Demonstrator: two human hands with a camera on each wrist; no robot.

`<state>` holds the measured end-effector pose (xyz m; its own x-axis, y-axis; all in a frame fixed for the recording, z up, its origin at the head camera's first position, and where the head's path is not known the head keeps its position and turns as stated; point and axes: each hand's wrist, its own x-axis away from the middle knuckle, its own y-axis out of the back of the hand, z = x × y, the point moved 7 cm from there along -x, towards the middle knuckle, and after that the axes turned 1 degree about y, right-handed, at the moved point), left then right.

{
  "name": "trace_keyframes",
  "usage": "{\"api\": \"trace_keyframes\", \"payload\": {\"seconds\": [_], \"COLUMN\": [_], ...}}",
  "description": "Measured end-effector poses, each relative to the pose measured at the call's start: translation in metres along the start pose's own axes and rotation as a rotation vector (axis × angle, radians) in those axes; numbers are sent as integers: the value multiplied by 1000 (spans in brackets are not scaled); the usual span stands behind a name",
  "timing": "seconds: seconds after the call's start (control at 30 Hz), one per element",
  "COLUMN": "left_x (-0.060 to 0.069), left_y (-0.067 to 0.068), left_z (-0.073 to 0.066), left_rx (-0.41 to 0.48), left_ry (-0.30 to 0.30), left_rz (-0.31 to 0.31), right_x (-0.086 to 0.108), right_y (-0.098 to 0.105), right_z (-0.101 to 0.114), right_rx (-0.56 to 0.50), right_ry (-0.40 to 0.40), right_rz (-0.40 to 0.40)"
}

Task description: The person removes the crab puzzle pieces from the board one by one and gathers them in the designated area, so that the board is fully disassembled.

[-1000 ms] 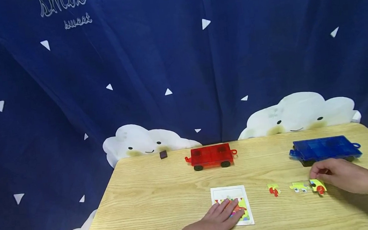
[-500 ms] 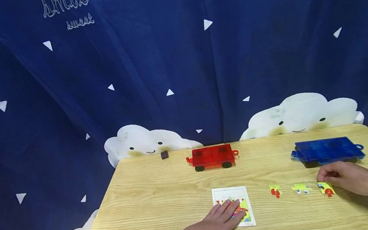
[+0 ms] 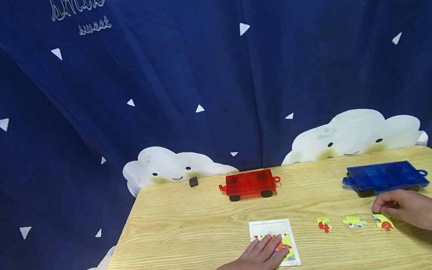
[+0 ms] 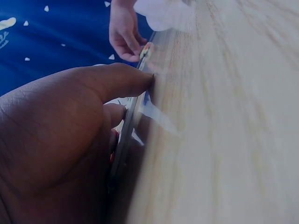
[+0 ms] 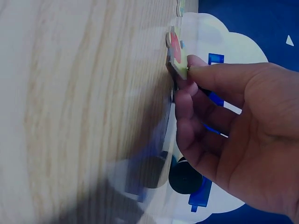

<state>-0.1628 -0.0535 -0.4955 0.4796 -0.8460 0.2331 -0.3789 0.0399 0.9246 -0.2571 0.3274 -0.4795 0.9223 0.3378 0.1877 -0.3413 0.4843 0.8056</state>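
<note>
In the head view the left hand lies spread over a white-framed picture puzzle, its fingers covering part of the picture. The right hand pinches a yellow and red puzzle piece between thumb and fingertips at its upper edge. To the left of it lie a yellow piece with eyes and another yellow and red piece. In the right wrist view the held piece looks tilted, gripped at one end by the right hand. The left hand is close up in the left wrist view.
Along the back of the wooden table stand a red wheeled car and a blue wheeled car, the latter just behind the right hand. A small dark block is at the back left. A blue curtain hangs behind.
The right hand has moved a little to the right with its piece, away from the piece with eyes. The left hand has stayed on the framed puzzle.
</note>
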Motion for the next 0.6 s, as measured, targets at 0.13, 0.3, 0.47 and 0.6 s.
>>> {"api": "trace_keyframes", "payload": {"seconds": [0.13, 0.3, 0.47, 0.6], "left_x": [1, 1, 2, 4], "left_y": [0, 1, 1, 2], "left_z": [1, 1, 0, -1], "left_rx": [8, -23, -69, -62], "left_ry": [6, 6, 37, 65], "left_rz": [7, 0, 17, 18], "right_x": [1, 3, 4, 7], "right_y": [-1, -1, -4, -6], "right_z": [0, 5, 18, 41], "right_rx": [-42, -37, -33, -45], "right_ry": [8, 32, 50, 167], "right_rz": [13, -9, -11, -24]}}
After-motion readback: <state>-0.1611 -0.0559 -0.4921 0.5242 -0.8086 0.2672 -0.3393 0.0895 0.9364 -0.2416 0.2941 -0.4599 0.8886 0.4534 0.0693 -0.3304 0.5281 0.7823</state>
